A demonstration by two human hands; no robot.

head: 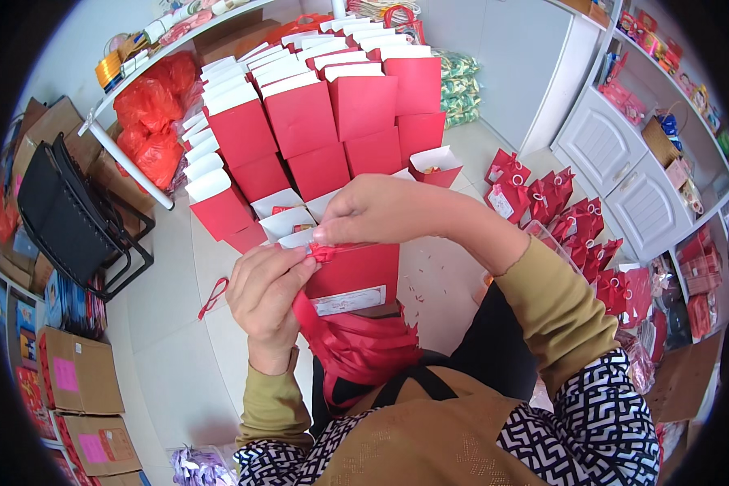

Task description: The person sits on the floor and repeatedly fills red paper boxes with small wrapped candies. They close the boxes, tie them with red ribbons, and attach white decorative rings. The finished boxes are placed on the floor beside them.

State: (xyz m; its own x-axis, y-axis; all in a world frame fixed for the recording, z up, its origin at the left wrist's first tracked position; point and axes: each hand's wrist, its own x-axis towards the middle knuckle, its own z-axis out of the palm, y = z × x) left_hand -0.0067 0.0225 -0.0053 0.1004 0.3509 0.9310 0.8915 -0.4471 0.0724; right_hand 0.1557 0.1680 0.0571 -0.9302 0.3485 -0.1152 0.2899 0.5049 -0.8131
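My left hand (270,288) pinches a red ribbon (321,250) at the top edge of a red paper gift bag (358,270) that stands before me. The fingertips of my right hand (364,209) meet the same small ribbon piece from above; its exact shape is partly hidden by the fingers. A white patterned label (349,301) is on the bag's front. A bundle of loose red ribbons (370,346) hangs over my lap below the bag. Behind the bag stand rows of stacked red bags (301,115) with white inner flaps raised.
Finished-looking red bags with bows and rings (550,194) stand on the floor at right, beside a white cabinet (644,200). A folded black chair (73,212) is at left, above cardboard boxes (82,370). A red ribbon loop (212,297) lies on the tiles.
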